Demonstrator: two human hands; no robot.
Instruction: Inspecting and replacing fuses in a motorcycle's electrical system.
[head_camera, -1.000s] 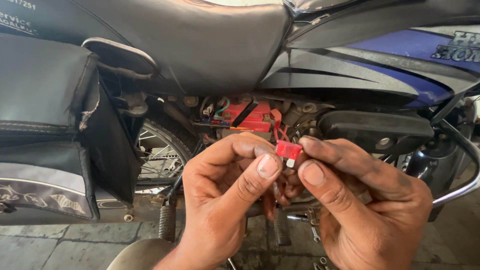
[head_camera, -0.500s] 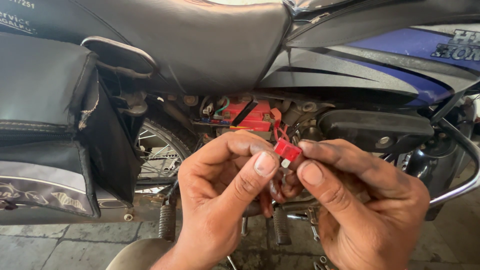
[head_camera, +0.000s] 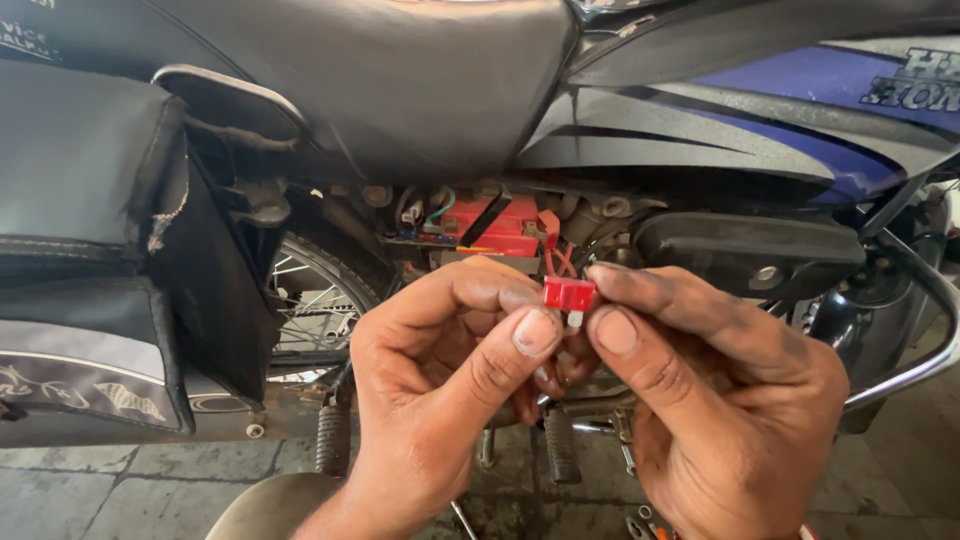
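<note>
A small red blade fuse (head_camera: 568, 295) with metal prongs pointing down is pinched between the fingertips of both hands. My left hand (head_camera: 445, 385) grips it from the left with thumb and forefinger. My right hand (head_camera: 720, 395), smudged with grease, grips it from the right. Thin red wires rise behind the fuse toward a red battery (head_camera: 495, 222) set in the motorcycle's open side bay, under the black seat (head_camera: 400, 80).
A black saddlebag (head_camera: 90, 250) hangs at the left, beside the spoked rear wheel (head_camera: 310, 300). A black side housing (head_camera: 750, 255) and a chrome guard bar (head_camera: 920, 350) stand at the right. Foot pegs and a tiled floor lie below.
Both hands have shifted slightly and turned the fuse from tilted to level. The grip is unchanged.
</note>
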